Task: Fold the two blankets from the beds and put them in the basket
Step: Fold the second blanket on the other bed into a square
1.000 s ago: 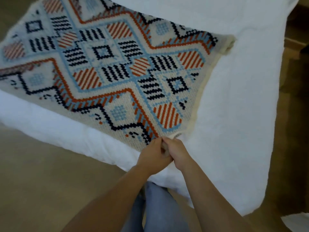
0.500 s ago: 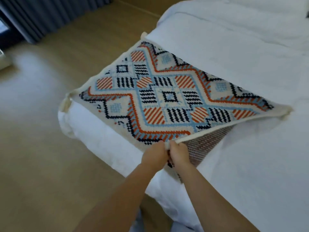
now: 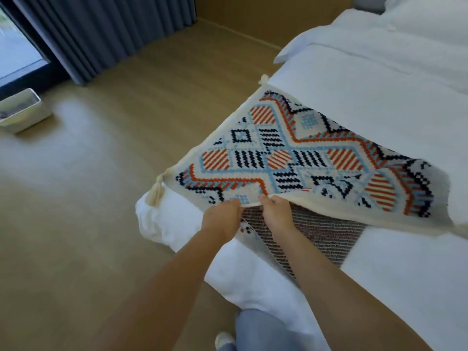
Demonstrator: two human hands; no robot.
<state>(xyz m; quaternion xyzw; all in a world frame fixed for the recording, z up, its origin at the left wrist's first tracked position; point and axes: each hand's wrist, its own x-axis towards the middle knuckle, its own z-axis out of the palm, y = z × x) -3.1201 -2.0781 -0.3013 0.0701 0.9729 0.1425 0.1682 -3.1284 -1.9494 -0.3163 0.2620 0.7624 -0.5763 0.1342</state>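
Lifted higher, blanket (image 3: 298, 158) edge pinched by left hand (image 3: 222, 219), right hand (image 3: 277, 215).

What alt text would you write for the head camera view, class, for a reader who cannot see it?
Both hands, left hand and right hand, pinch the near edge of a patterned blanket, lifting it off a white bed so its striped underside shows. A pale bin sits on the wooden floor beside dark curtains.
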